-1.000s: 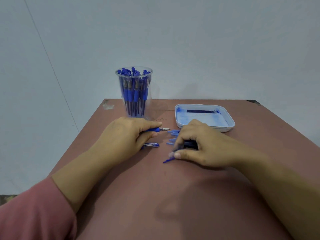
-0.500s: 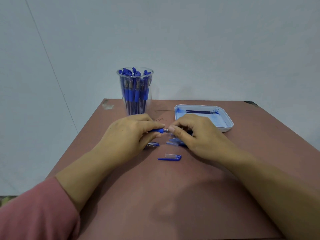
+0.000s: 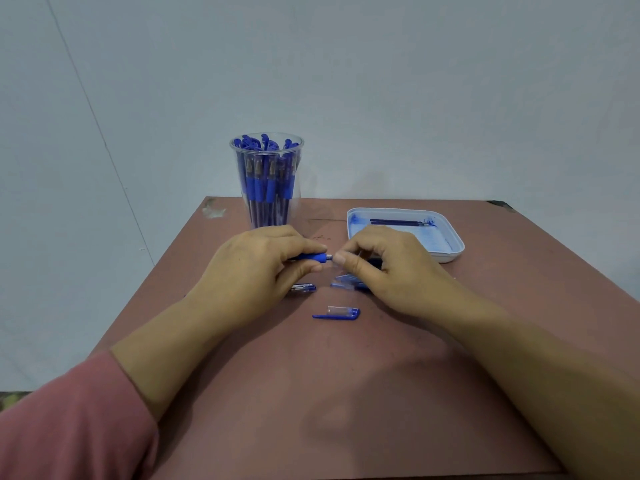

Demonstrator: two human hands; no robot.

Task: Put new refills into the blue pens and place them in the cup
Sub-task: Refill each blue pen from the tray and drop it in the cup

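My left hand [image 3: 258,268] grips a blue pen [image 3: 313,258] by its rubber grip, tip pointing right. My right hand [image 3: 384,268] pinches the pen's metal tip between thumb and forefinger. A blue pen cap [image 3: 337,313] lies alone on the table just in front of both hands. More caps [image 3: 344,282] lie partly under my right hand, and another pen part [image 3: 304,288] peeks out below my left hand. A clear cup [image 3: 266,181] full of blue pens stands behind my left hand. The white tray [image 3: 450,252] at the right holds dark refills [image 3: 398,222].
The brown table [image 3: 346,393] stands against a plain pale wall. Its left edge runs diagonally past my left forearm, which has a pink sleeve [image 3: 69,427]. The tray's floor is stained with blue ink.
My right hand left the caps, dropping one cap in front, and came up to the pen's tip, which it now pinches. My left hand stayed put with the pen.
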